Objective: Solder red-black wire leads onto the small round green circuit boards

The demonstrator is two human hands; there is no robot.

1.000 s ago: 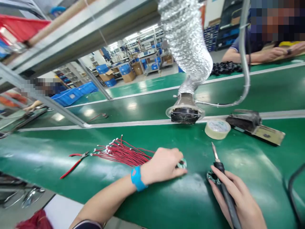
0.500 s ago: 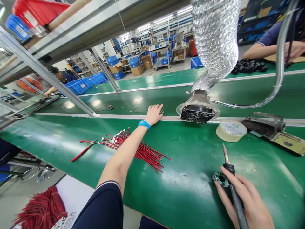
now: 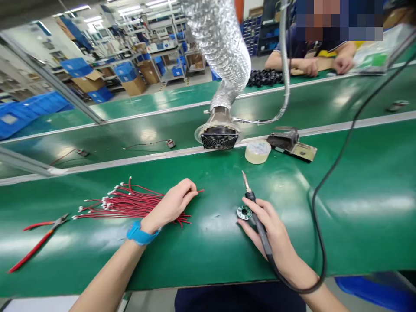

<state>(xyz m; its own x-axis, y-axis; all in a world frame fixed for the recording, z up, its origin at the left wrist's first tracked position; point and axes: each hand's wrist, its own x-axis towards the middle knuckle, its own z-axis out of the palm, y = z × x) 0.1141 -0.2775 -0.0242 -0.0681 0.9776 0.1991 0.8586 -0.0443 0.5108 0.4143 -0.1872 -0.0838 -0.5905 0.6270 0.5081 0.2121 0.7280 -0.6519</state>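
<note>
My left hand, with a blue wristband, pinches the end of a red wire above the right side of a bundle of red wires with white connectors. My right hand is wrapped round a soldering iron, its metal tip pointing up and away. Between the thumb and fingers of that same hand sits a small round circuit board. Red-handled cutters lie open on the green bench, left of the wires.
A fan on a foil duct hangs beyond my hands. Right of it are a tape roll and a soldering iron stand. Small wired parts lie on the strip behind the rail. Another person's hands work across the bench.
My left hand has come back from the rail to the red wires and now pinches one. The view has turned right. My right hand still holds the iron and the board.
</note>
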